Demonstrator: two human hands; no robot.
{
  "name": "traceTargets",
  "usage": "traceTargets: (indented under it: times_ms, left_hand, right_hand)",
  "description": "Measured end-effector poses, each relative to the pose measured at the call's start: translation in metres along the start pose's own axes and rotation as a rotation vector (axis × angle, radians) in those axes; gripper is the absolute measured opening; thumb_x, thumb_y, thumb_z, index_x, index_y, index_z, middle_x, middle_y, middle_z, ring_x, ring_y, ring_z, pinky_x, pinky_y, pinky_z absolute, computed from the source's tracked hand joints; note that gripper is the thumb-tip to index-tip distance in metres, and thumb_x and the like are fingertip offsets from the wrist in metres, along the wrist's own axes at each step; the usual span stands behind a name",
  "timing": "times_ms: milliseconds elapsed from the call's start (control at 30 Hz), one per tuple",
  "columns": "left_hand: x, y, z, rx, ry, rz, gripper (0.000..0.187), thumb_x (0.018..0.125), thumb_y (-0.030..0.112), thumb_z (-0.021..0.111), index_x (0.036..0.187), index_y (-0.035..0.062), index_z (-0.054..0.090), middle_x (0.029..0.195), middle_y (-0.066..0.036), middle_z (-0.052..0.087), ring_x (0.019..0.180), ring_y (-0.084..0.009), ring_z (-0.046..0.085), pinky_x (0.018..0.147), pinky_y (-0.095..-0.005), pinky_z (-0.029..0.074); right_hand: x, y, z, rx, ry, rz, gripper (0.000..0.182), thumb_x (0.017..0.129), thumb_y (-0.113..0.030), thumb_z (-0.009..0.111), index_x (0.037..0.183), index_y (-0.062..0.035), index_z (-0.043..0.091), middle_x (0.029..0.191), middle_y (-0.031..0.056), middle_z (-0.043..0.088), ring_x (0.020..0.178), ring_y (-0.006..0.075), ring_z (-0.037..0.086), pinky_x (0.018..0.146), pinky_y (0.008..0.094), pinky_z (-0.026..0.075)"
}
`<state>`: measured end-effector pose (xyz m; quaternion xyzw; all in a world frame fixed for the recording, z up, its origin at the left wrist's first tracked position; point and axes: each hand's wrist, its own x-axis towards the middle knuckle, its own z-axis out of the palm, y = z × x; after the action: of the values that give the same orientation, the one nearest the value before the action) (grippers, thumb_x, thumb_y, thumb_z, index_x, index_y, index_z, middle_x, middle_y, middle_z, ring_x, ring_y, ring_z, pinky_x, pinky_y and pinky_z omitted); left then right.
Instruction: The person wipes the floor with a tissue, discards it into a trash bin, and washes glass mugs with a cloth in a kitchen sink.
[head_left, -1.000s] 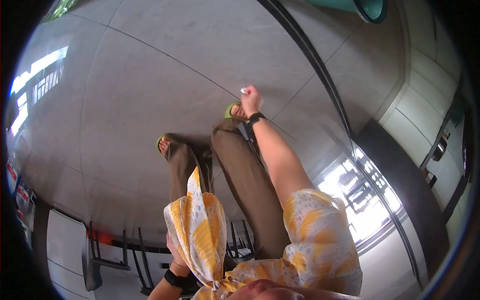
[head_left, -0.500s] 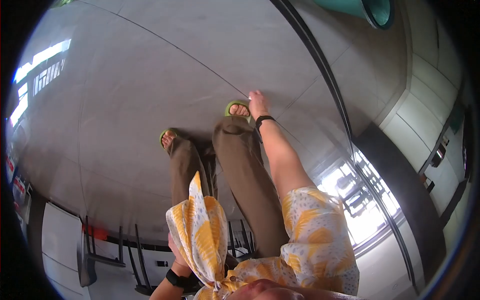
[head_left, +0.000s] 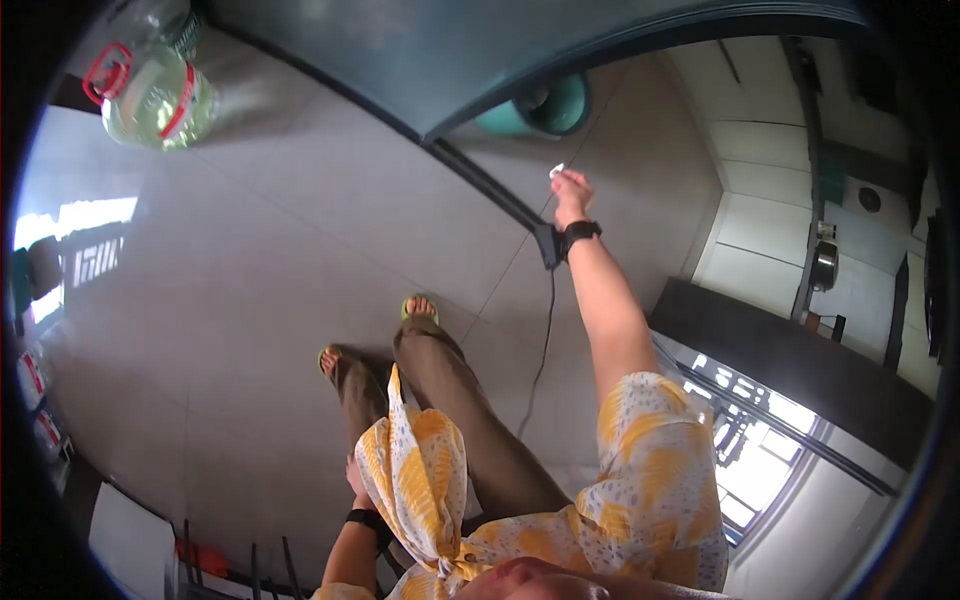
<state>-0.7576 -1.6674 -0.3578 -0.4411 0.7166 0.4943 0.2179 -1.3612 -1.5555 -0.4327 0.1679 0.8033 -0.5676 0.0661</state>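
My right hand [head_left: 573, 194] reaches out at the upper middle, its fingers closed on a small white scrap [head_left: 557, 171]. Just beyond it stands a teal bin [head_left: 568, 105], its round mouth partly in view. My left hand [head_left: 355, 478] is low down beside the tied front of the patterned shirt [head_left: 415, 460]; its fingers are mostly hidden behind the cloth. A black band is on each wrist.
A dark-framed glass panel [head_left: 400, 60] crosses the top, its lower corner beside my right wrist. A thin cable [head_left: 545, 345] hangs below that corner. At the upper left stands a large bottle with a red handle [head_left: 165, 105]. White cabinets [head_left: 755, 235] line the right side.
My right hand has lifted away from the floor by my foot and moved toward the bin. The glass panel and the large bottle have come into view as the camera turned.
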Motion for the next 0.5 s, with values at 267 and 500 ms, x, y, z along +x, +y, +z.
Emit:
traceTargets:
  times_ms: [267,500]
  left_hand:
    - [0.003,-0.004,0.005,-0.158,-0.209,-0.093,0.026,0.075,0.021,0.058,0.093,0.0025,0.061,0.090,-0.016,0.062,0.089,-0.0335,0.058,0.077,-0.0386,0.045]
    - [-0.005,-0.048,-0.064,-0.022,-0.051,-0.118,0.030,0.072,0.024,0.060,0.093,0.0023,0.064,0.083,-0.019,0.064,0.080,-0.0313,0.063,0.072,-0.0354,0.049]
  right_hand:
    - [-0.035,-0.059,-0.056,-0.444,-0.660,-0.163,0.006,0.070,-0.003,0.055,0.069,-0.0047,0.061,0.059,0.0046,0.060,0.054,0.0145,0.058,0.049,0.0278,0.045]
    - [-0.272,0.113,-0.288,-1.191,-0.912,-0.292,0.011,0.064,-0.017,0.057,0.058,-0.0075,0.060,0.054,0.0113,0.057,0.050,0.0260,0.056,0.050,0.0365,0.045]
